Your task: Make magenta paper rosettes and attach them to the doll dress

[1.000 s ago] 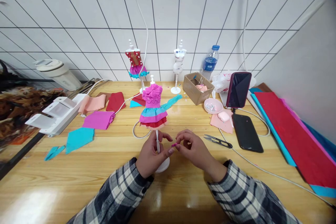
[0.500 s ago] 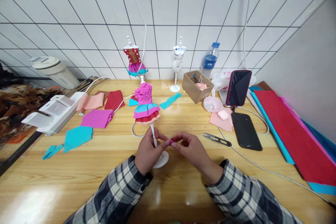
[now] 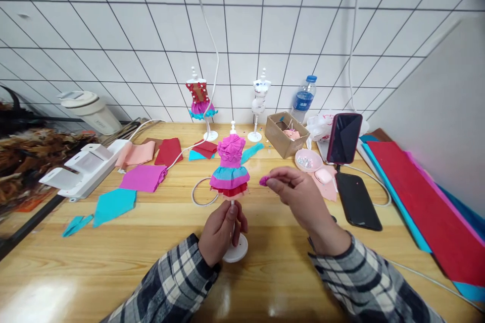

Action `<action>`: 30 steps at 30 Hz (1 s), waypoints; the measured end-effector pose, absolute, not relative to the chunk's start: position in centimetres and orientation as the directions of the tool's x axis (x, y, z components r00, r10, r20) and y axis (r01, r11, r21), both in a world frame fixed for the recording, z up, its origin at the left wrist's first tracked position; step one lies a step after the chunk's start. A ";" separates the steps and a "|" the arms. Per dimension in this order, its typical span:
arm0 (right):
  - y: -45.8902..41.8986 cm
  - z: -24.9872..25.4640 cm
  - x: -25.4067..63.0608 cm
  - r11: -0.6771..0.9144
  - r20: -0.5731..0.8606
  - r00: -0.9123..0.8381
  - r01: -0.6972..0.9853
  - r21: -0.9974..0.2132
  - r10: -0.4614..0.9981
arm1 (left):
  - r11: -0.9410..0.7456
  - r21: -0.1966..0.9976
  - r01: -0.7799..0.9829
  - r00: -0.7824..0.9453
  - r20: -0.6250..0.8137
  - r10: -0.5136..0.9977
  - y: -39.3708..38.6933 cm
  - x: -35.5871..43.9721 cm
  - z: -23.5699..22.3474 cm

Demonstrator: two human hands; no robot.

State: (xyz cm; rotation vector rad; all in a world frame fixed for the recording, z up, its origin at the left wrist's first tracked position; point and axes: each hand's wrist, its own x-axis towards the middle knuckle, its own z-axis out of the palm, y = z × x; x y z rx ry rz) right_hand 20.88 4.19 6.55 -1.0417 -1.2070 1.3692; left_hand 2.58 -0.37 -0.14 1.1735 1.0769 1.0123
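Observation:
A small white mannequin stand (image 3: pixel 235 251) carries a paper dress (image 3: pixel 230 169) with a magenta ruffled top and a skirt of magenta, blue and red layers. My left hand (image 3: pixel 221 231) is closed round the stand's thin pole just above its round base. My right hand (image 3: pixel 299 197) is raised to the right of the skirt, and its fingertips pinch a small magenta paper piece (image 3: pixel 264 180) beside the skirt without touching it.
Behind stand a second dressed mannequin (image 3: pixel 200 101) and a bare white one (image 3: pixel 259 97). Paper pieces (image 3: pixel 144 177) lie at left, a cardboard box (image 3: pixel 285 135), bead dish (image 3: pixel 307 160), water bottle (image 3: pixel 303 97) and two phones (image 3: pixel 358 199) at right. Red sheets (image 3: pixel 420 197) lie by the right wall.
My right hand has lifted away from my left hand, carrying the magenta piece up beside the skirt. My left hand has slid lower on the pole, and the mannequin now stands upright.

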 end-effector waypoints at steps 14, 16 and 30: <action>6.6 9.2 19.6 0.087 0.114 -0.170 -0.158 -0.984 0.979 | 0.025 0.990 0.141 0.254 -0.061 0.965 -0.9 2.2 -0.9; 6.6 9.1 19.6 0.072 0.098 -0.168 -0.156 -0.985 0.981 | 0.015 0.988 0.151 0.261 -0.054 0.964 -0.9 2.3 -0.7; 6.6 8.9 19.2 0.034 0.057 -0.131 -0.177 -0.984 0.990 | 0.084 0.995 0.056 0.307 -0.097 0.947 -1.1 2.3 -0.6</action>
